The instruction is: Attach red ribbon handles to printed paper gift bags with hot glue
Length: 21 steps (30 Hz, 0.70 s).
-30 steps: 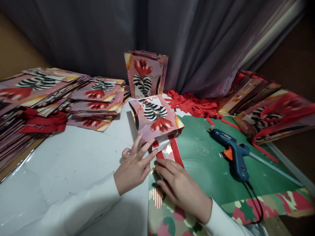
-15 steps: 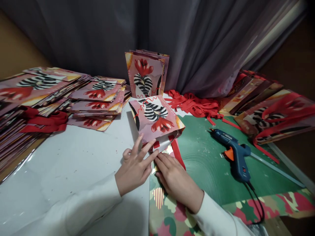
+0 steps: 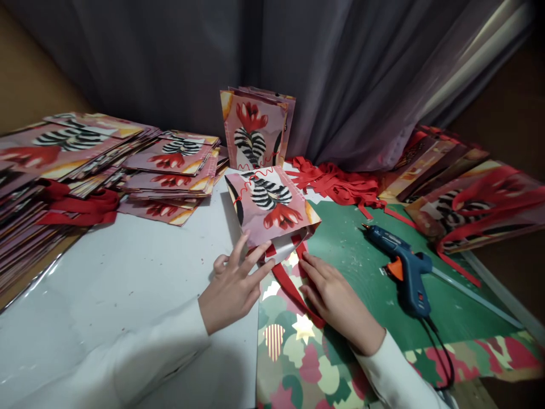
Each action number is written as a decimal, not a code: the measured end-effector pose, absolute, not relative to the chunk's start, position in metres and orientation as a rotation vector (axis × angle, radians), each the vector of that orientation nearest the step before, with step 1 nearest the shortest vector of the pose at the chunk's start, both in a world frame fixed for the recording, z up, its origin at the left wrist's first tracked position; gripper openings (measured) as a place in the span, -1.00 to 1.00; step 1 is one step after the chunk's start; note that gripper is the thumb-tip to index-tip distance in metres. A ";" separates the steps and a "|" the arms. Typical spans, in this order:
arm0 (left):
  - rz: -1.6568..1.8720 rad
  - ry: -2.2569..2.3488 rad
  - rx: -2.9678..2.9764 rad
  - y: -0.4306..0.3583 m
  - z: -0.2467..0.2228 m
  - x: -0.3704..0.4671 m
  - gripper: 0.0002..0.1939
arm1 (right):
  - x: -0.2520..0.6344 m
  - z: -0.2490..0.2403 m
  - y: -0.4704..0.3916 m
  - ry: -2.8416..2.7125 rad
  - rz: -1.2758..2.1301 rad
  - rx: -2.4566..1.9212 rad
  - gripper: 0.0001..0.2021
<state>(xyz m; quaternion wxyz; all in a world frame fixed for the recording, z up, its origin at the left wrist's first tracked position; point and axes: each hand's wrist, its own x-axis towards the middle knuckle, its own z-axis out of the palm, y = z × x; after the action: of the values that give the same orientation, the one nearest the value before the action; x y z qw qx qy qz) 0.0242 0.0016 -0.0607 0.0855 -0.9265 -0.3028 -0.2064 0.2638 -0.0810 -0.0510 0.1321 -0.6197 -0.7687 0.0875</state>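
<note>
A paper gift bag (image 3: 272,199) with a striped heart and a red flower lies on its side, mouth towards me. Red ribbon (image 3: 293,292) comes out of the mouth and loops over the patterned paper. My left hand (image 3: 238,284) has its fingers spread, their tips on the bag's lower lip. At the right of the mouth, my right hand (image 3: 336,295) rests flat with its fingers stretched out over the ribbon's right strand. The ribbon ends inside the bag are partly hidden.
A blue glue gun (image 3: 400,261) lies on the green sheet (image 3: 349,250) at right. Behind it is a heap of red ribbons (image 3: 340,179). Stacks of flat bags (image 3: 170,165) fill the left. Finished-looking bags (image 3: 481,199) stand far right, and another bag (image 3: 251,130) stands upright behind.
My right hand has moved right, from the middle of the mouth to its right side, uncovering the ribbon loop. My left hand and the bag have stayed nearly still.
</note>
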 end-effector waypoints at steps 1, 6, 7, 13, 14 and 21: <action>-0.610 -0.903 -2.762 0.002 -0.060 0.024 -0.54 | 0.264 -0.050 -0.081 -2.231 0.246 -1.796 -0.55; -0.588 -0.897 -2.758 0.002 -0.061 0.024 -0.52 | 0.267 -0.045 -0.081 -2.272 0.214 -1.819 -0.56; -0.588 -0.893 -2.758 0.002 -0.061 0.024 -0.51 | 0.267 -0.045 -0.081 -2.279 0.211 -1.823 -0.56; -0.621 -0.878 -2.766 0.003 -0.062 0.023 -0.40 | 0.269 -0.046 -0.083 -2.258 0.232 -1.823 -0.57; -0.622 -0.878 -2.764 0.003 -0.062 0.023 -0.39 | 0.270 -0.046 -0.084 -2.260 0.241 -1.821 -0.56; -0.602 -0.862 -2.773 0.004 -0.063 0.022 -0.45 | 0.286 -0.038 -0.099 -1.958 0.115 -1.965 -0.55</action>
<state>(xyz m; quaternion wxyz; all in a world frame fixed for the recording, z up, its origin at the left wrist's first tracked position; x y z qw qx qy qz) 0.0215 0.0043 -0.0631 0.0878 -0.9314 -0.2895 -0.2022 0.2856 -0.0990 -0.0383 0.1818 -0.6960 -0.6934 0.0407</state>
